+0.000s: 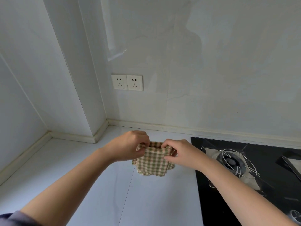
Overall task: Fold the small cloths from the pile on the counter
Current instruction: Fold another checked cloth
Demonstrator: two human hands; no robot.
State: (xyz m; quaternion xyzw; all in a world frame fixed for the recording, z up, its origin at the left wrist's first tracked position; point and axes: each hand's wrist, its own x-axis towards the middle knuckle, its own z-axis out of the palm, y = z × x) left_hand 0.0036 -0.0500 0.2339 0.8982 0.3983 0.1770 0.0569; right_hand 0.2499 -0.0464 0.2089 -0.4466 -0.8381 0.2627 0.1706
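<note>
So, only the head view to go on: the small green-and-cream checked fabric cloth [152, 162] is over the pale grey stone counter [81, 176], between the wall corner and the black glass gas hob [228, 201]. The left hand [130, 145] pinches the top edge at its left corner, fingers curled tight round a bunched bit. The right hand [180, 152] does the same at the right corner, thumb and fingers closed on the hem. Both grips are up top, the rest of the cloth hangs below them, and the wavy bottom edge looks like it touches the counter. Can't tell if more cloths sit under it.

Handling-wise I'd guess it's thin, light and totally floppy, so it'll sag and wrinkle wherever it isn't held. Corners are the spot to hold, pulled apart a bit so the edge goes taut. Not slippery, not fragile, just keep it off that hob.
</note>
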